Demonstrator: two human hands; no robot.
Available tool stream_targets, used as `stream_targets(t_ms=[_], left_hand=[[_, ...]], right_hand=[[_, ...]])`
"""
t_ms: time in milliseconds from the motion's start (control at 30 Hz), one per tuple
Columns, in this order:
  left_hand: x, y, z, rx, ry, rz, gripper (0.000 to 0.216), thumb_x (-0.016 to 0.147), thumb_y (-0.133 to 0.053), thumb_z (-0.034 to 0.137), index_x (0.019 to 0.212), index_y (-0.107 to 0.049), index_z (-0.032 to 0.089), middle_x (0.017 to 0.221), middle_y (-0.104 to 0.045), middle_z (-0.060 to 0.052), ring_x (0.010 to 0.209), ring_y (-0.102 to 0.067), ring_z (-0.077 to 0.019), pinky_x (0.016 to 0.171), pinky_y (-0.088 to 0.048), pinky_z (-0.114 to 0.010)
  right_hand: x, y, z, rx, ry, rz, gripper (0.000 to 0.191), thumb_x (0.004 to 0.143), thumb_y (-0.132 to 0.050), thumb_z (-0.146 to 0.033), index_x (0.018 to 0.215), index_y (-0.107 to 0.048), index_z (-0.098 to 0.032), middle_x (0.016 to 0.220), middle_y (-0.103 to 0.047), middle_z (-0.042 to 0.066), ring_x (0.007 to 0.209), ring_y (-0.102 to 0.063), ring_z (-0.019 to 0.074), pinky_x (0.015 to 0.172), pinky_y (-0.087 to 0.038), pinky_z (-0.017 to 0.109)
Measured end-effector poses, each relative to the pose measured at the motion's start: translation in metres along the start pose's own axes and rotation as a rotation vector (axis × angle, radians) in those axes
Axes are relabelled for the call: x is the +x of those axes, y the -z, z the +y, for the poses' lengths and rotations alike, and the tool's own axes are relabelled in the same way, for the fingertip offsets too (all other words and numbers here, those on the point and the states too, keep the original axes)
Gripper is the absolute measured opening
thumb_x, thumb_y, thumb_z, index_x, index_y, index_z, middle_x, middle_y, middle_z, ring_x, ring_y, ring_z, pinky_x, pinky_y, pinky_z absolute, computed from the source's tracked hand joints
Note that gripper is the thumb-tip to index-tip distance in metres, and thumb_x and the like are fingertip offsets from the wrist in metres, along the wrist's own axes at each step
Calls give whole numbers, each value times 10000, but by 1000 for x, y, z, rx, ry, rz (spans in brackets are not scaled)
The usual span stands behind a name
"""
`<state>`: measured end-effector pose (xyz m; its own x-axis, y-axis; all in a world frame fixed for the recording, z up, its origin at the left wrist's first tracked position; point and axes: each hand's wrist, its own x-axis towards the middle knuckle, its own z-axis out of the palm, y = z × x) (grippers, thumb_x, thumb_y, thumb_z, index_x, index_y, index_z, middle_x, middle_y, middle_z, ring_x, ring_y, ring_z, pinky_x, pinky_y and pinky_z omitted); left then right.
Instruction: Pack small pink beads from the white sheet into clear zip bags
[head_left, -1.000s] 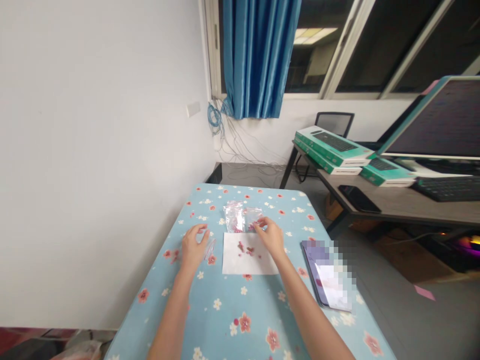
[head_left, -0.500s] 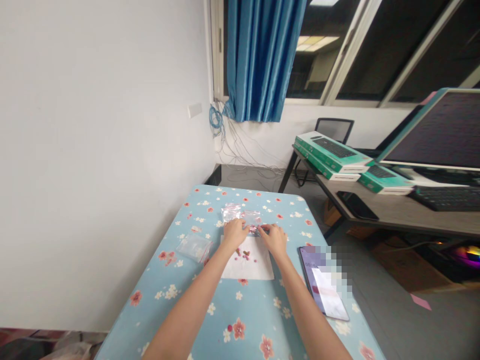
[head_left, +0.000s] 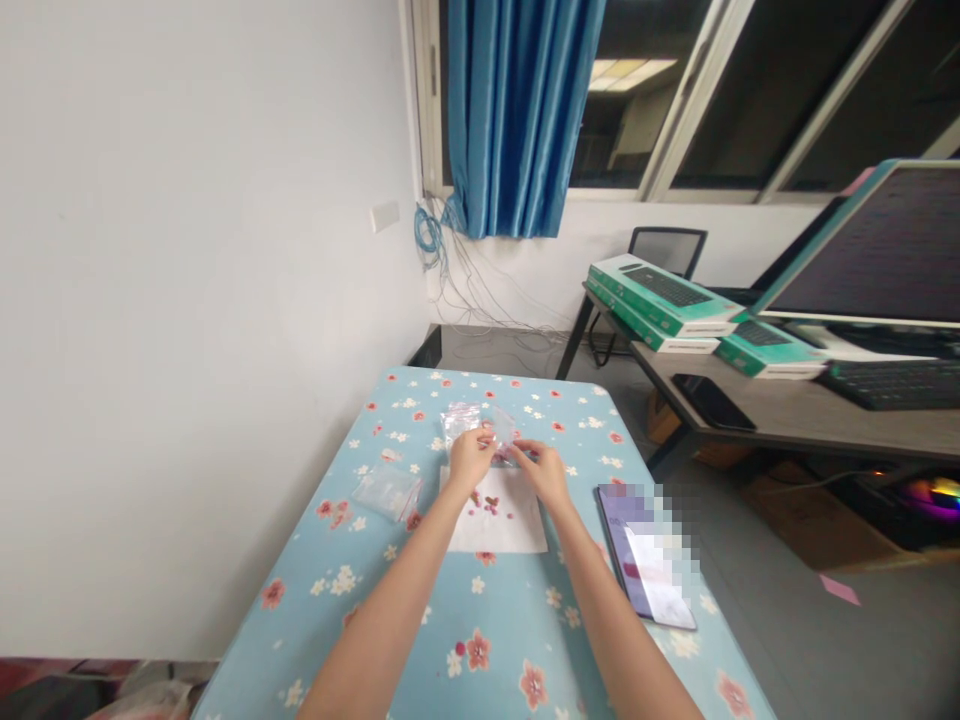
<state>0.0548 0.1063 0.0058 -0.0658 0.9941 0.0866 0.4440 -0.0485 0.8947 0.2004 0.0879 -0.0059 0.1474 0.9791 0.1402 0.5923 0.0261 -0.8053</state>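
My left hand (head_left: 469,457) and my right hand (head_left: 544,471) both pinch a small clear plastic bag (head_left: 501,432) with dark red bits in it, lifted slightly above the far edge of a white sheet of paper (head_left: 499,520). Several small dark red pieces (head_left: 486,505) lie loose on that paper, just below my hands. A second clear bag (head_left: 459,418) lies just beyond my left hand. Another clear bag (head_left: 387,490) lies flat on the flowered blue tablecloth (head_left: 420,620) to the left.
A phone (head_left: 646,565) lies on the cloth to the right of the paper. A desk (head_left: 795,410) at the right carries green keyboard boxes (head_left: 660,305), a monitor, a keyboard and a dark phone. A white wall runs along the left; a blue curtain (head_left: 517,110) hangs ahead.
My left hand left the clear bag at the left on the cloth and came across to the bag by my right hand. Both hands now pinch that bag, raised a little.
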Motion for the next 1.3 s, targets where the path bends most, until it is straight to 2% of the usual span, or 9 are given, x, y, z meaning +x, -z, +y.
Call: stream_targets(t_ms=[100, 267, 433, 533, 567, 667, 800, 1067, 1300], left_hand=[[-1, 3, 1, -60, -3, 2, 108, 727, -597, 119, 780, -679, 166, 851, -714, -67, 809, -654, -185, 825, -487, -329], [-4, 7, 7, -215, 16, 29, 53, 717, -586, 143, 734, -623, 177, 864, -685, -54, 843, -628, -185, 872, -466, -351], [-18, 19, 19, -461, 54, -32, 67, 746, -495, 238, 771, -533, 189, 895, -672, -51, 819, -642, -170, 723, -520, -295], [-34, 32, 23, -623, 84, -80, 123, 730, -463, 292, 809, -468, 199, 867, -657, -42, 758, -654, -166, 666, -535, -303], [-40, 37, 23, -749, 121, -103, 146, 695, -489, 292, 803, -448, 202, 826, -642, -28, 727, -652, -167, 650, -535, -309], [-56, 49, 18, -953, 220, -136, 229, 635, -527, 306, 811, -409, 217, 767, -626, 0, 662, -649, -174, 559, -517, -297], [-71, 63, 8, -944, 283, -171, 242, 633, -521, 326, 804, -384, 221, 790, -687, -22, 605, -659, -184, 500, -468, -271], [-83, 77, -7, -822, 311, 72, 342, 657, -628, 360, 912, -463, 203, 696, -679, 10, 478, -596, -110, 465, -414, -211], [-84, 73, -9, -784, 272, 139, 546, 658, -686, 446, 1080, -429, 215, 846, -678, -25, 604, -632, -124, 506, -466, -214]], right_hand=[[-1, -3, 0, 43, 7, -14, 334, 754, -583, -445, 940, -709, -197, 994, -703, 83, 937, -599, 249, 852, -427, 378], [-1, -2, 0, 104, 15, -14, 385, 756, -560, -427, 1024, -676, -176, 1005, -696, 98, 927, -599, 245, 858, -433, 392], [2, 7, -7, 325, 4, 49, 531, 749, -556, -507, 1138, -606, -149, 1018, -674, 133, 916, -600, 250, 842, -446, 397], [-2, 13, -20, 500, -31, -38, 527, 726, -592, -541, 1103, -614, -173, 1047, -666, 120, 942, -601, 241, 856, -441, 372], [-4, 15, -25, 553, -35, -90, 501, 724, -599, -545, 1065, -626, -180, 1047, -666, 109, 937, -602, 233, 853, -440, 358], [-15, 18, -39, 648, -43, -234, 425, 733, -596, -560, 898, -656, -173, 933, -683, 80, 856, -602, 209, 802, -446, 321], [-31, 22, -53, 636, -59, -355, 381, 713, -626, -544, 764, -649, -166, 778, -670, 57, 773, -588, 191, 750, -440, 295], [-48, 26, -63, 598, -48, -557, 277, 723, -613, -443, 629, -615, -183, 646, -613, 1, 658, -539, 153, 697, -414, 279], [-44, 18, -64, 562, 24, -459, 214, 679, -654, -387, 613, -624, -185, 828, -633, 34, 815, -562, 175, 805, -414, 293]])
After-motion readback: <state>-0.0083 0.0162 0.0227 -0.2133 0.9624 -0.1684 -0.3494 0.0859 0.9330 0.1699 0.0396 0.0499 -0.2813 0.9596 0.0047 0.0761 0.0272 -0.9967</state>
